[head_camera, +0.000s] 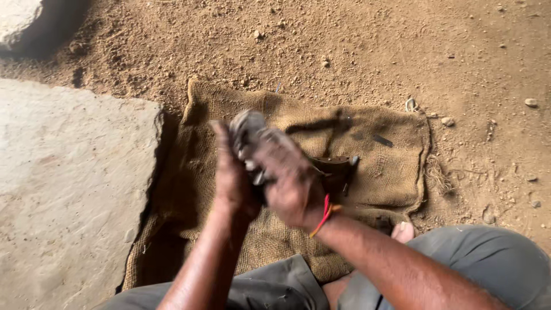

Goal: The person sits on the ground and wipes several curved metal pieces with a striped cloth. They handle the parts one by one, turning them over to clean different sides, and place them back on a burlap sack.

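Observation:
My left hand [231, 175] and my right hand [290, 178] are pressed together above a burlap sack [390, 166] spread on the dirt. Both are blurred with motion. Between them sits a grey, dusty object [248, 129], its top poking out above the fingers; what it is cannot be made out. A red and orange thread [325, 214] circles my right wrist. Just behind my right hand a dark metal object [338, 169] lies on the sack.
A large flat stone slab [69, 183] lies at the left, touching the sack's edge. Loose sandy ground with small pebbles [531, 102] surrounds the sack. My knees in grey trousers [493, 264] fill the bottom.

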